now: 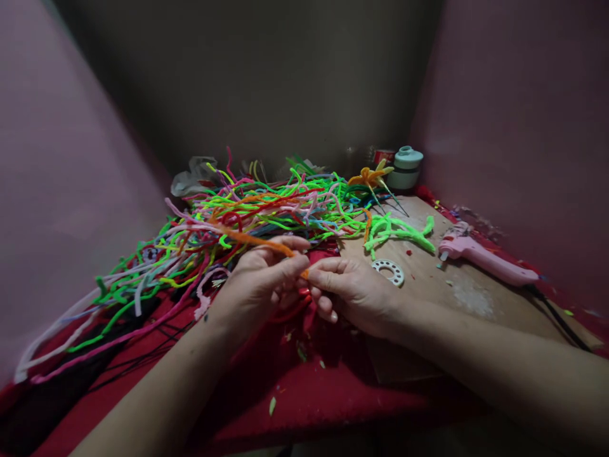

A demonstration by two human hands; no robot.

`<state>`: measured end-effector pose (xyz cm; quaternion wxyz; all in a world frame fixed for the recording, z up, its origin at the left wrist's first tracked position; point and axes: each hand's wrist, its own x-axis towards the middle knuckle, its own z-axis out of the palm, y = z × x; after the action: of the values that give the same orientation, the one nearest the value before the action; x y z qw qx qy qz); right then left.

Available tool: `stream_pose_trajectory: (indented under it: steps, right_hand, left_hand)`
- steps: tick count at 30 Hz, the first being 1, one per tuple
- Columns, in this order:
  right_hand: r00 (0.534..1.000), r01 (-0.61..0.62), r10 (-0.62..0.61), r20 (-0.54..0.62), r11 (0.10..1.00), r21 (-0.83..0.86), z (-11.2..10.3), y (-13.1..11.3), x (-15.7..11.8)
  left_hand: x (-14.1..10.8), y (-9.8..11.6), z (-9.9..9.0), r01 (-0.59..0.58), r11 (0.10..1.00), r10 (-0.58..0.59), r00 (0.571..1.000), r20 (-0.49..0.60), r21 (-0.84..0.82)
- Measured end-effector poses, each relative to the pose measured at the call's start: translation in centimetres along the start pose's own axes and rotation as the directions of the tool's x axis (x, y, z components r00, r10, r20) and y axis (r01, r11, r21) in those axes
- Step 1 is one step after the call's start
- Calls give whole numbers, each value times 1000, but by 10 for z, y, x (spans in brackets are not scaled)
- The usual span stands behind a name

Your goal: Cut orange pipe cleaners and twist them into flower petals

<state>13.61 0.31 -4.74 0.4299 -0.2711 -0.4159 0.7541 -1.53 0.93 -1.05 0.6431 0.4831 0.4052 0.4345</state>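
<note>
An orange pipe cleaner (252, 239) runs between my two hands, its longer part reaching up and left over the pile. My left hand (271, 273) is closed, pinching it between thumb and fingers. Right beside it, my right hand (340, 285) pinches the short end, and the fingertips of both hands nearly meet. Behind them spreads a large tangled heap of pipe cleaners (285, 209) in green, pink, red, orange and other colours. Something red and shiny shows just below my fingers, partly hidden by them.
A pink glue gun (490, 257) lies on a brown board (428, 298) at the right, its cord trailing off. Near it are a white ring with holes (391, 271), bent green pipe cleaners (399, 235), orange pipe-cleaner flowers (370, 176) and a pale container (405, 168). Scraps dot the red cloth (304, 393).
</note>
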Motion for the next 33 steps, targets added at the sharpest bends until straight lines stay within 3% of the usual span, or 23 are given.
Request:
stream_pose_trajectory:
  steps: [3,6,11,15,19,24,29,33]
  right_hand:
    - [998,50,-53,-45,996,-75,-2,-4,1]
    - [997,70,-76,-31,987,-146,-3,-7,1]
    - [1000,23,-25,-7,980,-199,-5,-10,-2]
    - [990,-126,113,-80,976,-180,-1,-11,0]
    - [982,-183,179,-67,981,-61,2,-10,3]
    - [987,-157,156,26,986,55,-2,-7,5]
    - [997,-67,66,-25,996,-52,-4,-5,2]
    - [994,-89,76,-84,981,-174,-2,-6,-1]
  left_hand:
    - [3,-5,-4,50,982,-61,997,52,180]
    - [4,-6,-6,-49,965,53,999,-6,259]
    - [3,-7,-1,-97,974,107,994,-36,203]
    - [1,-12,10,-111,972,143,979,-147,207]
    - [3,-17,16,-127,972,167,964,-208,196]
    - [8,-14,16,-34,999,27,984,-175,-39]
    - [11,-13,11,-116,993,108,974,-201,-30]
    - [12,-14,8,-118,993,115,975,-192,-3]
